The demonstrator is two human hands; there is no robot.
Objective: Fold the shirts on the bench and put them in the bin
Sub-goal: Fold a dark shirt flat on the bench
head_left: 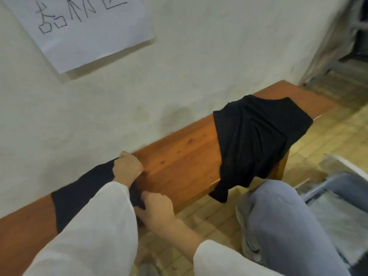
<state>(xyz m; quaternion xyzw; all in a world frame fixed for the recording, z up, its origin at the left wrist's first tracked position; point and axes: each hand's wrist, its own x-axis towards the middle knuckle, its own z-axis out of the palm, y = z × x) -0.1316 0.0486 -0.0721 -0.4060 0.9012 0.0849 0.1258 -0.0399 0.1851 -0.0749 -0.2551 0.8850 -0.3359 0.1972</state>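
While spread on the brown wooden surface [179,156], black cloth shirt [79,194]: was held at its edge.
Left grip [127,166], right grip [156,206]: pinched that shirt.

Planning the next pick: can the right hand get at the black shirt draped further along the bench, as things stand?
Probably, once freed: the right hand now pinches the near shirt. Only bare bench lies between it and the draped shirt, and nothing blocks the way.

Glossy wooden bench [179,156], matt black cloth shirts [256,136], paper sign [89,26]
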